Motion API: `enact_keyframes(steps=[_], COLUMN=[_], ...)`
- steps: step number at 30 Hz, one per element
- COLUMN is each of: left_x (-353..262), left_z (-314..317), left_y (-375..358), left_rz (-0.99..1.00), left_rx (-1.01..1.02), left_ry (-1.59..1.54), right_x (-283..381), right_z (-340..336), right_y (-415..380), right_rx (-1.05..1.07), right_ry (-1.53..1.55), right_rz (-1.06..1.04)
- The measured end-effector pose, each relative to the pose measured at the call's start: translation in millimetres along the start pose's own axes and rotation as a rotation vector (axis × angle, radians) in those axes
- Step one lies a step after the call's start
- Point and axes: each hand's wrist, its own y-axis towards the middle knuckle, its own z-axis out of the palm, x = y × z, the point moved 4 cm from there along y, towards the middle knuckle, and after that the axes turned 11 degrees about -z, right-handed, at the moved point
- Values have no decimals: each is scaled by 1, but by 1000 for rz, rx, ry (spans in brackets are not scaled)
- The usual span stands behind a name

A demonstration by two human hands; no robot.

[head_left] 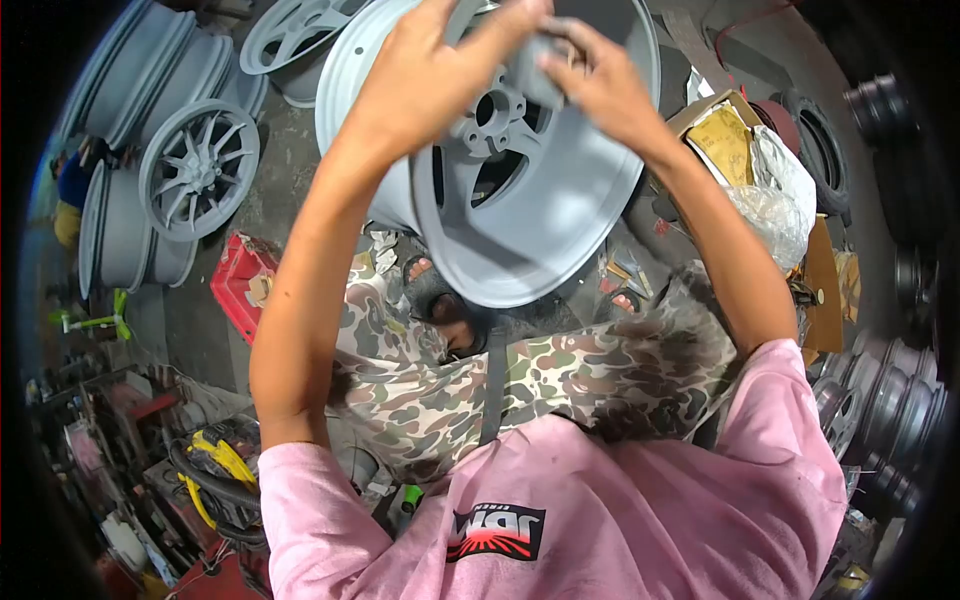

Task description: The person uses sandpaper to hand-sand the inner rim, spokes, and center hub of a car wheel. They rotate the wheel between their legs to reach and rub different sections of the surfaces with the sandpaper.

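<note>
Upper centre of frame: large matte-grey metal wheel rim (pixel 560 215), tilted. Right hand (pixel 608 85): fingers curled round a small soft-looking grey pad (pixel 537 75). Left hand (pixel 425 90) blurred, grip unclear. Light, even pressure probably best near spokes.

Right of the gray wheel (pixel 565 205), a cardboard box (pixel 742 106) crowds; the dim floor (pixel 285 160) leftward looks passable.

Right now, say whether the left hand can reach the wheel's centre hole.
Likely yes: the centre hole shows uncovered beside the left hand, though the right hand is close by.
</note>
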Motion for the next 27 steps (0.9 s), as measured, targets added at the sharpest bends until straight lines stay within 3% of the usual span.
enact_keyframes(steps=[1,2,3,4,5,6,7,8,11,13,14,15,16,17,19,20,22,23,25,26,27], left_x=[-10,15,12,11,14,18,15,11,17,13,15,15,15,15,16,15,13,15,19,20,21], left_z=[1,2,1,-2,-5,-8,-12,-13,-20,-18,-19,-18,-17,-16,-12,-13,-17,-20,-26,-28,-29], left_y=[-7,-1,-3,-3,-1,1,2,2,5,5,7,7,7,7,6,6,8,9,13,14,15], left_rz=[89,232,227,64,-100,-106,88,285,169,118,115,113,111,109,96,111,126,98,65,77,93], left_rx=[-61,-150,-149,-127,-105,-106,-147,-187,-179,-179,-184,-191,-185,-192,-191,-192,-198,-191,-188,-186,-180], left_ry=[233,307,305,350,396,399,467,532,493,515,485,459,468,457,447,437,425,431,427,513,602], right_x=[-19,-31,-41,-39,-20,-6,14,22,-9,-103,-168,-201,-250,-279,-227,-234,-257,-263,-194,-121,-64], right_z=[5,17,38,56,81,104,122,141,140,113,86,50,29,15,6,17,51,84,155,169,173], right_y=[-22,-41,-64,-83,-95,-112,-121,-137,-163,-200,-198,-177,-148,-118,-54,-65,-118,-165,-208,-198,-178], right_rx=[46,85,241,396,479,418,446,462,539,764,898,766,790,933,928,932,702,347,625,558,467], right_ry=[29,-215,-185,-154,25,97,218,248,349,23,-162,-287,-593,-981,-1182,-1176,-1092,-824,-325,-142,172], right_rz=[143,101,44,-20,81,-13,-40,90,51,-230,-148,-242,56,-323,-338,-340,-235,-201,413,145,158])
